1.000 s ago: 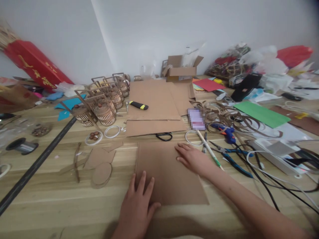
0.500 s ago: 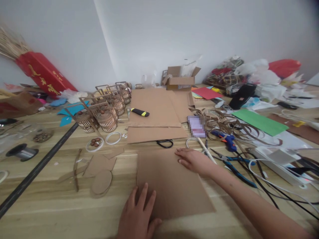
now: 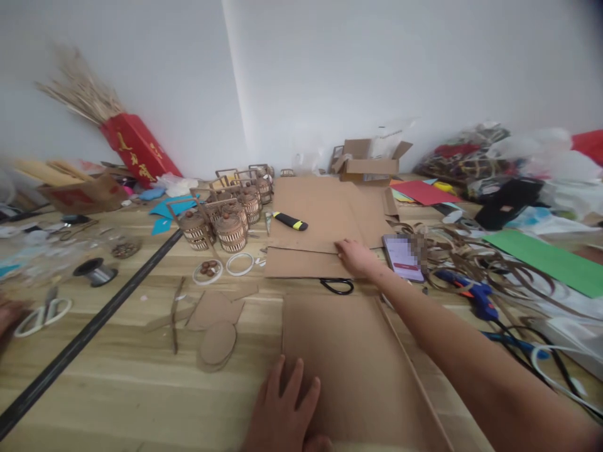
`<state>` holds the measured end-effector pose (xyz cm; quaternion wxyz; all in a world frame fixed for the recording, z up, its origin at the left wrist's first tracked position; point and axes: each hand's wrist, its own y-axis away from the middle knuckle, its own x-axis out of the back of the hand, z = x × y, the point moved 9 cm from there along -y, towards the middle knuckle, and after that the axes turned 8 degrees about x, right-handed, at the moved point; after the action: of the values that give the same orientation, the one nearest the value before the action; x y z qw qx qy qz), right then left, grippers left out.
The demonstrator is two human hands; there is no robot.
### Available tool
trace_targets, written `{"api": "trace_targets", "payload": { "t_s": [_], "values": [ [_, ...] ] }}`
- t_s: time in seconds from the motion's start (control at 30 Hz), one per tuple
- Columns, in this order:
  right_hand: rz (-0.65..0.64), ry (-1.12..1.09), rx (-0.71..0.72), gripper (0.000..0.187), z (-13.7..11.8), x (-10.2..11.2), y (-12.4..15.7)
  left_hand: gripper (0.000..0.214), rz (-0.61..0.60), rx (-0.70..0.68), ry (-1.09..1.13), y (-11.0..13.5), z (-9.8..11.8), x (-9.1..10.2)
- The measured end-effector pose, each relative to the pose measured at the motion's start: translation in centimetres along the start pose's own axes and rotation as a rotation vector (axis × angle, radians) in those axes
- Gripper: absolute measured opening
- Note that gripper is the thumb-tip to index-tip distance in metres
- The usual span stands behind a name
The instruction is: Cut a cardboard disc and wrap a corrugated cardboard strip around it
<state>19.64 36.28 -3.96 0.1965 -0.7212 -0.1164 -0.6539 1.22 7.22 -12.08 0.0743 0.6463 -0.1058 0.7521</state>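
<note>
A rectangular sheet of brown cardboard (image 3: 358, 364) lies in front of me on the wooden table. My left hand (image 3: 287, 408) rests on its near left part, open, fingers spread. Beyond it, my right hand (image 3: 357, 257) is at a narrower cardboard strip (image 3: 296, 262) and the front edge of a larger cardboard piece (image 3: 325, 210). Its fingers are bent and close together on the cardboard; the thumb is partly hidden. Black scissors handles (image 3: 336, 286) stick out from under the strip. A black and yellow utility knife (image 3: 291, 221) lies on the large piece.
Small woven baskets (image 3: 232, 232), white rings (image 3: 240, 264) and cardboard cutouts (image 3: 218, 342) lie left. A phone (image 3: 404, 257), brown strips (image 3: 452, 242) and a blue glue gun (image 3: 478, 295) lie right. Another person's hand (image 3: 7, 314) shows at the left edge near scissors (image 3: 44, 314).
My right hand has moved from the near sheet's far edge forward to the cardboard behind it. My left hand stays on the near sheet. The view has turned left.
</note>
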Motion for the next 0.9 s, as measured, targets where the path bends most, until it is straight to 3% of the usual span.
{"api": "trace_targets", "payload": {
  "t_s": [0.13,0.23,0.4,0.57,0.73,0.9],
  "values": [
    [0.033,-0.062,0.001,0.032,0.9,0.0,-0.2,0.063,0.01,0.011,-0.01,0.1,0.3,-0.2],
    [0.088,-0.144,0.017,0.029,0.7,1.1,1.8,0.065,-0.062,-0.018,0.023,0.0,0.0,-0.4],
    [0.125,-0.315,0.167,0.033,-2.6,3.0,10.1,0.066,-0.179,-0.086,0.066,0.1,-0.3,-0.7],
    [0.148,-0.419,0.205,0.035,-5.0,2.6,17.2,0.061,-0.191,-0.041,0.038,-0.9,-0.6,0.4],
    [0.125,-0.378,0.232,0.034,-5.1,0.4,18.5,0.059,-0.168,-0.015,-0.004,-2.0,0.1,2.3],
    [0.127,-0.18,0.215,0.031,-4.5,-0.8,18.9,0.056,-0.054,-0.023,0.025,-2.0,0.3,2.0]
  ]
}}
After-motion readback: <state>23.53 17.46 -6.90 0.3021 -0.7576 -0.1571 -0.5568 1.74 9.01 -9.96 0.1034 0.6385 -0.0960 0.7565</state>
